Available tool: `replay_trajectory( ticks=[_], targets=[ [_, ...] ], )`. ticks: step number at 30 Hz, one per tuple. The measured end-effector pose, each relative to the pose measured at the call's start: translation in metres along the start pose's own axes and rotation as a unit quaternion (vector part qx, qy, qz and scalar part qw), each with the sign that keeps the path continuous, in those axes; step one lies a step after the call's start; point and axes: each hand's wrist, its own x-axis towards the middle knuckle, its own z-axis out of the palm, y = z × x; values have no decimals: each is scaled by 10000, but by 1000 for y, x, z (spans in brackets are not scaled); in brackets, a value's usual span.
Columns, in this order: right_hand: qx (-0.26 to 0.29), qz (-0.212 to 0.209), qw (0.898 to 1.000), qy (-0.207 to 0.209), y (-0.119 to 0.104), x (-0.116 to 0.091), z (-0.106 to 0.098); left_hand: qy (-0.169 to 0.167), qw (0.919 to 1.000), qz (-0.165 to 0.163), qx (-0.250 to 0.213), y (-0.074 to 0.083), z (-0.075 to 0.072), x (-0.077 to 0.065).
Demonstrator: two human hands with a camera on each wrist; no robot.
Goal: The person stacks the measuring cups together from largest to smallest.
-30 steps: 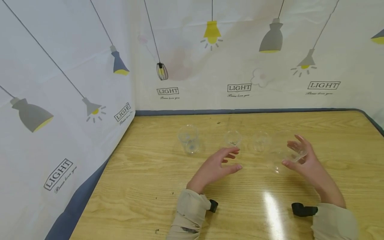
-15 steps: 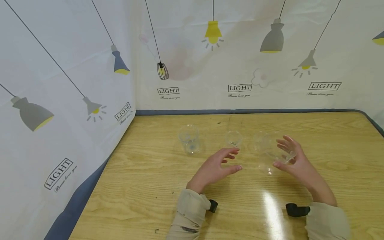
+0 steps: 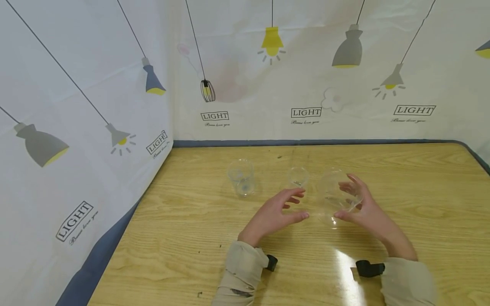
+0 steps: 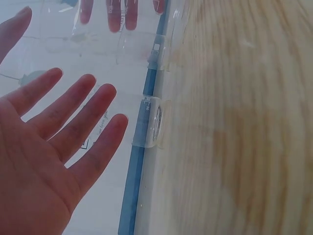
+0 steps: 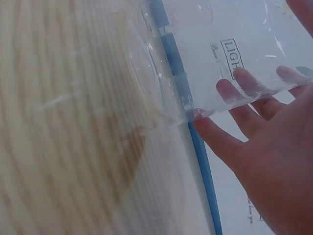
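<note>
The large clear container [image 3: 329, 199], at 10 o'clock from the right hand [image 3: 363, 208], is gripped between thumb and fingers, seemingly not yet released, while the left hand [image 3: 276, 212] spreads its fingers, empty.

Boxed "LIGHT" signs [image 3: 306, 112], "love you" script [image 3: 304, 122] beneath, span the white sheet [image 3: 256, 93] clockwise, 8 to 3 o'clock — digits [image 4: 147, 107] on a clear cup [image 4: 148, 127] blur.
</note>
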Motion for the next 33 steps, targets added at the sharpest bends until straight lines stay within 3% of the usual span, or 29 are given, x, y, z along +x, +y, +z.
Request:
replay_trajectory(
  ticks=[7, 16, 33],
  targets=[
    [361, -314, 9985, -254, -2, 7, 16, 22, 9999, -106, -39, -2, 1, 0],
    [260, -443, 9979, -405, -8, 10, 29, 97, 9998, -191, -20, -2, -1, -1],
    [16, -266, 9967, -772, -15, 13, 44, 260, 9989, -165, -349, -6, -13, -6]
  ],
)
